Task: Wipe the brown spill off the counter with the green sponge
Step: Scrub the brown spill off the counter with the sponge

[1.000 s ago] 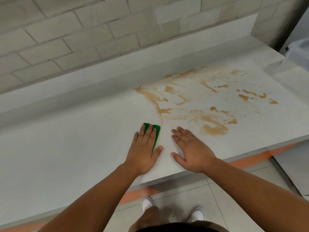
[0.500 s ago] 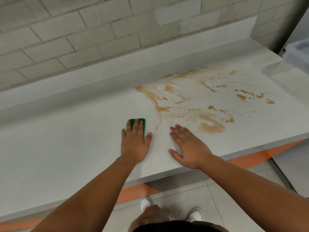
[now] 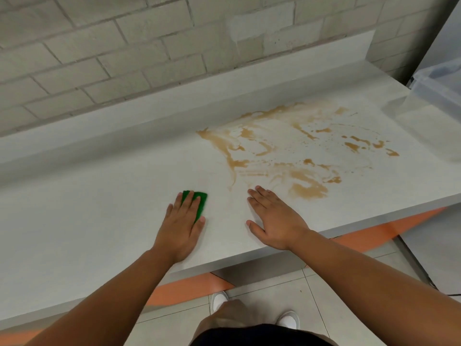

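A green sponge (image 3: 201, 201) lies flat on the pale counter (image 3: 99, 208), left of the spill. My left hand (image 3: 183, 222) presses down on it with fingers laid over most of it. The brown spill (image 3: 294, 156) spreads in streaks and blotches across the counter's right half, with a thick patch near the front edge. My right hand (image 3: 274, 218) rests flat on the counter, fingers spread, just left of that patch and holding nothing.
A raised backsplash ledge (image 3: 174, 101) runs along the brick wall behind the counter. A clear plastic bin (image 3: 439, 88) stands at the far right. The counter's front edge sits just below my hands, with tiled floor and my shoes beneath.
My left hand has slid the sponge leftward, away from the spill's edge. My right hand has stayed flat in about the same spot.
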